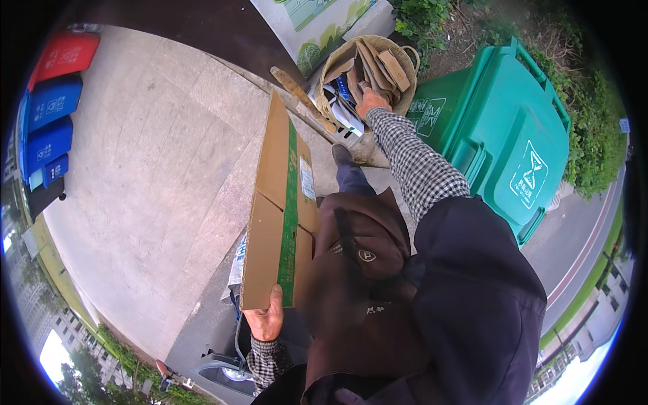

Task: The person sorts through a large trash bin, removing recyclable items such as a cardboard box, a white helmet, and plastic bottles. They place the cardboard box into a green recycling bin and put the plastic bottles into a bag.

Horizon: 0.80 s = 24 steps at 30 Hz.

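A flattened cardboard box point(273, 202) with green printed tape and a white label is gripped at its lower edge by my left hand point(266, 314), thumb on its face. My right hand point(373, 100) reaches into a round woven basket point(329, 66) with looped handles. Its fingers are at the upright folded cardboard pieces point(377, 66) there; the fingertips are partly hidden, so I cannot tell whether they grip one. Blue and white packaging point(349, 117) also lies in the basket, on its near side. A worn wooden stick point(302, 98) leans beside the basket.
A large green wheeled bin point(521, 136) with its lid down stands right of the basket. Red point(66, 55) and blue point(54, 104) bins line the far left. A dark panel point(202, 25) and a printed board point(314, 25) stand behind. A cart-like object point(223, 362) is at lower left.
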Motion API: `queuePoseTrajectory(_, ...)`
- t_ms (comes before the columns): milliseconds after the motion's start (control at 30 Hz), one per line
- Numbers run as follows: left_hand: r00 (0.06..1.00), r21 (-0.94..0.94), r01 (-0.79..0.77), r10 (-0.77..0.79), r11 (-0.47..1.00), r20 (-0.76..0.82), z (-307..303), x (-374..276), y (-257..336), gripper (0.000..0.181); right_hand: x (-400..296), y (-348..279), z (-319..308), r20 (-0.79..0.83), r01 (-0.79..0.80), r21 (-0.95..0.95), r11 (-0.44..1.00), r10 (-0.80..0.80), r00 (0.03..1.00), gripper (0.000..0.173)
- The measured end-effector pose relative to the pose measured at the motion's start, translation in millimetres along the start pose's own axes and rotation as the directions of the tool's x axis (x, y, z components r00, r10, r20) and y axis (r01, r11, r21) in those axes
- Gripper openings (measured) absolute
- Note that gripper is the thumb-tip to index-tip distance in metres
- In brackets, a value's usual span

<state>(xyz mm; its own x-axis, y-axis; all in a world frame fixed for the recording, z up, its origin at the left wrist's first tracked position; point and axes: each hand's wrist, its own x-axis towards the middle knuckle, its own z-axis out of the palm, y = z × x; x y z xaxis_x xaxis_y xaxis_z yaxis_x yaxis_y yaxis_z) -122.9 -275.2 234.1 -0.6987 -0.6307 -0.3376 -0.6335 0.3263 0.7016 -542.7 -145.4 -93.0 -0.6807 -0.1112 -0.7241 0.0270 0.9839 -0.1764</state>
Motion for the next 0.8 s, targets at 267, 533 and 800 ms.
queuePoseTrajectory(267,0.945,0.076,0.326,-0.327,0.942,0.004,-20.0,10.7,47.9,0.021,62.7,14.0,78.3,-0.032,-0.160,0.027,0.987,0.161,0.986,0.062)
queuePoseTrajectory(533,0.929,0.011,0.345,-0.343,0.938,0.141,-32.1,22.9,35.4,0.032,117.4,39.7,96.9,-0.074,-0.105,-0.198,0.975,0.092,0.993,0.063)
queuePoseTrajectory(800,0.946,0.016,0.324,-0.324,0.946,-0.014,-25.3,43.9,20.9,0.059,140.4,59.5,83.6,-0.047,-0.062,-0.184,0.981,0.054,0.997,0.044)
